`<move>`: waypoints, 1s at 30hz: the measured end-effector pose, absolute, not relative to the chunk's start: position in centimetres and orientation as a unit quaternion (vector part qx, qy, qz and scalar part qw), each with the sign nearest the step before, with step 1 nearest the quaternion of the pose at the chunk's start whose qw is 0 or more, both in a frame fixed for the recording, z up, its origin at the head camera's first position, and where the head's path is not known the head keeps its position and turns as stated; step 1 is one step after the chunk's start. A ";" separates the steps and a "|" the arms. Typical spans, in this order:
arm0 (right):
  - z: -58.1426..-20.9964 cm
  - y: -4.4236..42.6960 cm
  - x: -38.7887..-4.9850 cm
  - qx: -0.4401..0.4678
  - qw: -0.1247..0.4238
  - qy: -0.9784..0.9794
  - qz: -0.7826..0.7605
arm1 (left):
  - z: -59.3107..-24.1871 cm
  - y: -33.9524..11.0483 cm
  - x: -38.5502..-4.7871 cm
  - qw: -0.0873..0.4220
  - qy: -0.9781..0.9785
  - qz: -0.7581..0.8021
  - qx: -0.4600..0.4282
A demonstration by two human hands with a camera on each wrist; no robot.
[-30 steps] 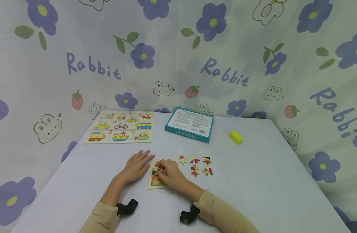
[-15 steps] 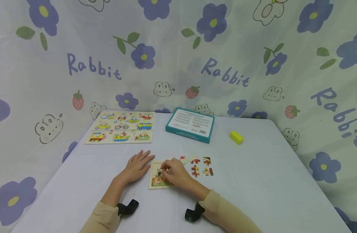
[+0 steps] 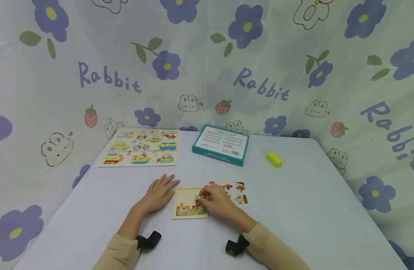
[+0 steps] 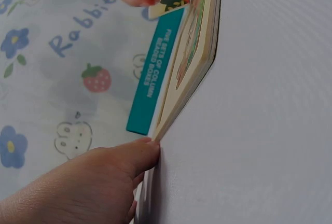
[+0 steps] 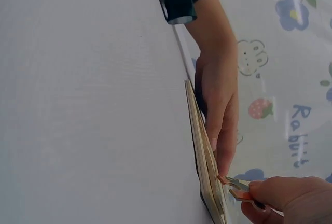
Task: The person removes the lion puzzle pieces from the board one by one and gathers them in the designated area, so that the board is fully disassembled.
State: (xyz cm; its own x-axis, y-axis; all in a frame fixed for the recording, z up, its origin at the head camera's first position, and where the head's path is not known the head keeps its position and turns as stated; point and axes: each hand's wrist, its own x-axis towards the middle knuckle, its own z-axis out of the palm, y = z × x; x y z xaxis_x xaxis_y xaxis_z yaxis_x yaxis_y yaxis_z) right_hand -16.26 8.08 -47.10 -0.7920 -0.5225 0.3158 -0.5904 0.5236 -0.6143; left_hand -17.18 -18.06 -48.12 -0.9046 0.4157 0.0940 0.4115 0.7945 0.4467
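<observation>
A shallow wooden jigsaw tray (image 3: 185, 195) lies on the table, with fitted pieces (image 3: 186, 210) along its bottom row. My left hand (image 3: 158, 195) rests flat to its left, fingers spread and the thumb at the tray's edge; whether it touches is hard to tell. Over the tray's right side my right hand (image 3: 218, 202) pinches a jigsaw piece (image 5: 240, 192) between thumb and fingers. In the right wrist view the piece is tilted, just above the tray. Several loose jigsaw pieces (image 3: 240, 186) lie right of the tray, some partly hidden behind the right hand.
A vehicle puzzle board (image 3: 139, 147) lies at the back left. Beside it is a teal box (image 3: 220, 144), and a yellow block (image 3: 274, 159) stands further right. A patterned curtain (image 3: 207, 56) hangs behind the white table (image 3: 311, 210).
My right hand has moved rightward across the tray with the jigsaw piece, uncovering the tray's left and middle. The left hand stays in place.
</observation>
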 end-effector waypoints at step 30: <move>-48.5 12.2 -17.1 0.308 0.115 -0.882 0.337 | -48.4 -18.0 -17.3 0.009 0.950 0.229 0.213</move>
